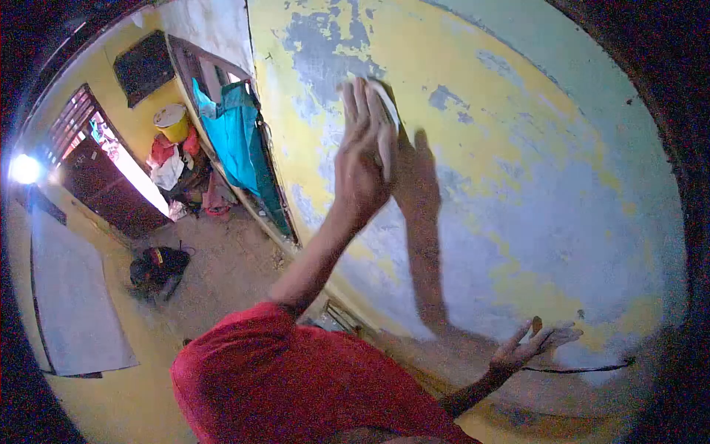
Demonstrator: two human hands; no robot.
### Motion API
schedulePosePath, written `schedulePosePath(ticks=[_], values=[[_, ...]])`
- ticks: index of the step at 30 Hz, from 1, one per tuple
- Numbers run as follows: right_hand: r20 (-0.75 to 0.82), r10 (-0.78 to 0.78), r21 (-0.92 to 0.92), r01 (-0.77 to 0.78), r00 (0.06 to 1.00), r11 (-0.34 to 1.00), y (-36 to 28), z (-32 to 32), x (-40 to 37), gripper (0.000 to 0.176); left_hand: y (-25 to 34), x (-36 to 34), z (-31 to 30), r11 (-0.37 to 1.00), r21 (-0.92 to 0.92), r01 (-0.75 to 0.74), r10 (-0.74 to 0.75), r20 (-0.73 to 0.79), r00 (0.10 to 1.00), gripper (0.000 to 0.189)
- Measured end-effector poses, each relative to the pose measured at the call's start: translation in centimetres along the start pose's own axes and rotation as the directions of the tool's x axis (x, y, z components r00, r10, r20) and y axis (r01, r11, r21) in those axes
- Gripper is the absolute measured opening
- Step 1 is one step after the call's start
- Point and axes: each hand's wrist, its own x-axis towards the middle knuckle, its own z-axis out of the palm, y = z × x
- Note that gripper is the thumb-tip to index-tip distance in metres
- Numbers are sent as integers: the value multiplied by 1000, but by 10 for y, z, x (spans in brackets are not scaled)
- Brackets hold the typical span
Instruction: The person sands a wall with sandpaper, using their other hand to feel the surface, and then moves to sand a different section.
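My left hand (364,152) is raised high on the wall (503,214), its fingers stretched together over a thin, pale flat piece (387,105) that shows along the hand's edge. The piece looks like a folded sheet, and most of it is hidden behind the fingers. Around that hand the yellow paint is worn off in grey and whitish patches, and the hand and forearm throw a dark shadow to the right. Lower down at the right, my right hand (534,346) rests near the wall with fingers spread and nothing in it.
A dark cable (580,368) runs along the wall by my right hand. To the left, a teal cloth (233,137) hangs at a window opening. A yellow bucket (172,123) tops a heap of cloths, and a dark bag (159,268) lies on the floor (222,255).
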Motion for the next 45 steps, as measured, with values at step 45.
schedulePosePath(ticks=[45], values=[[-35,-99,-338,81,994,938,-7,-5,0,67,17,19,-2,982,38,-186,167,288,943,86]])
